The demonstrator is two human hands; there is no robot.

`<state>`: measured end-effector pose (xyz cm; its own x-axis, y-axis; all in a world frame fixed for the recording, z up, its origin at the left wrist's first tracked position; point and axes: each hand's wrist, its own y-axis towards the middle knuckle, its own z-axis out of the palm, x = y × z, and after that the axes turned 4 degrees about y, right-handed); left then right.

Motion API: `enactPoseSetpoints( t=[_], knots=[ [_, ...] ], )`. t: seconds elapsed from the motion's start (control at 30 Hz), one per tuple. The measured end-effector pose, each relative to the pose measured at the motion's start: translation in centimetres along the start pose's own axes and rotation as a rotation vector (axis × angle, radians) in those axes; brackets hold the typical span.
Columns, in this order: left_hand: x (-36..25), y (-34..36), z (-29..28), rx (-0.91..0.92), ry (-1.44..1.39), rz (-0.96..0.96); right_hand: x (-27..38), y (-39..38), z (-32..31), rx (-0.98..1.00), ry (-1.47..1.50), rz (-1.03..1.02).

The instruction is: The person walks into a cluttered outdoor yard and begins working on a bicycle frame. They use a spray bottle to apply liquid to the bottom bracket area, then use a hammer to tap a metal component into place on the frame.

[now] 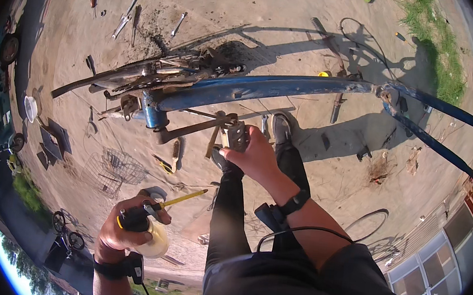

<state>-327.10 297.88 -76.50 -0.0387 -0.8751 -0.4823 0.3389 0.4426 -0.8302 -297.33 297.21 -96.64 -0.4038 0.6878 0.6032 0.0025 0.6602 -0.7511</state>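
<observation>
A blue bicycle frame [289, 85] stretches across the view in front of me, dirty and rusted in places. From its bottom bracket [155, 117] a rusty crank arm [195, 128] reaches to the right, with a pedal [238, 138] at its end. My right hand [258, 158] is closed around this pedal, thumb on the near side and fingers on the far side. Lower left, my left hand [127, 225] grips a pump oil can [151, 241] with a dark head and a pale, yellowish body. Its yellow spout [185, 198] points up and right, apart from the pedal.
Wrenches [126, 15], a screwdriver [93, 4], a wooden-handled brush [176, 154] and yellow-handled pliers [163, 165] lie on the dirt ground. A wire basket [110, 169] rests at left. A cable [320, 230] runs from my right wrist. Farther left stands a green vehicle [0, 94].
</observation>
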Motion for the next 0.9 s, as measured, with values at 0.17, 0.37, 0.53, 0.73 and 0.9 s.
enactPoseSetpoints(
  t=[0.17, 0.37, 0.53, 0.73, 0.9],
  knots=[
    [2.3, -1.5, 1.2, -0.067, -0.113, -0.074, -0.4, 1.7, 3.2, -0.001, 0.013, -0.075],
    [6.2, -4.0, 0.7, -0.106, -0.102, -0.026, -2.0, 3.6, 6.1, 0.095, 0.146, -0.014],
    [7.9, -6.6, 0.6, -0.214, -0.178, 0.009, -5.4, 2.0, 6.7, 0.061, 0.013, -0.022],
    [11.7, -8.9, 0.2, -0.388, -0.154, 0.200, -7.1, -4.1, 5.3, 0.146, -0.043, 0.021],
    [15.8, -10.5, -0.2, -0.536, -0.099, 0.324, -5.9, -9.6, 5.4, 0.279, -0.278, -0.074]
  ],
)
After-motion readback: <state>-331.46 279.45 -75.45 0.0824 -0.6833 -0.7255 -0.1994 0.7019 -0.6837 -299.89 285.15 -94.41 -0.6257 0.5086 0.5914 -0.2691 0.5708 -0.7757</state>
